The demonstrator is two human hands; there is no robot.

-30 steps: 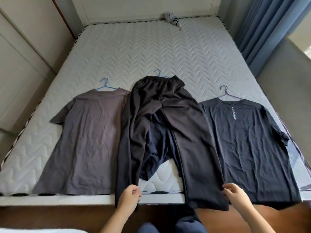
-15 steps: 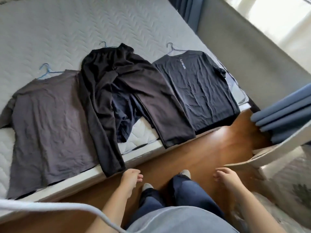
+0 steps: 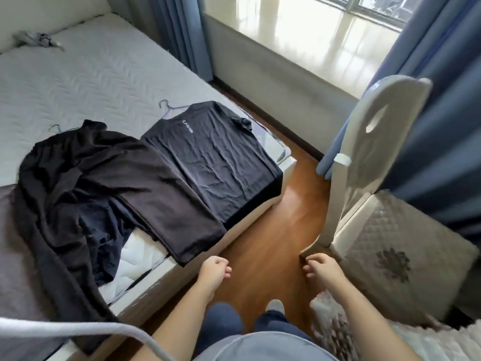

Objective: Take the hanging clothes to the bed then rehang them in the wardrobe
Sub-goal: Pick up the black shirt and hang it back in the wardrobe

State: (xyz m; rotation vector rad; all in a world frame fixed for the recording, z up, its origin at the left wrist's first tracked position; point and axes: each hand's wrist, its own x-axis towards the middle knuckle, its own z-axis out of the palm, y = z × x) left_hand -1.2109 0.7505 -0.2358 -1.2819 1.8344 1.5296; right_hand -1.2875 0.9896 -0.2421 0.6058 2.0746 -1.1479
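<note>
Three garments lie flat on the bed (image 3: 86, 74). A dark navy T-shirt (image 3: 216, 157) with small white lettering rests near the bed's right corner, its hanger hook (image 3: 166, 105) poking out at the collar. Black trousers (image 3: 104, 183) lie left of it, legs draped over the bed's edge, with a blue hanger hook (image 3: 56, 127) at the waist. A grey T-shirt (image 3: 18, 246) is cut off at the left edge. My left hand (image 3: 214, 272) and right hand (image 3: 321, 268) hover over the wooden floor, fingers loosely curled, holding nothing. No wardrobe is in view.
A beige chair (image 3: 374, 162) with a quilted seat cushion (image 3: 406, 248) stands close on the right. Blue curtains (image 3: 442, 105) frame a bright window sill (image 3: 312, 40). A shaggy rug (image 3: 390, 340) lies under my right arm. A crumpled grey cloth (image 3: 36, 39) sits at the bed's head.
Both hands have let go of the trouser legs and pulled back from the bed. My view has swung right, bringing the chair, curtains and window into sight.
</note>
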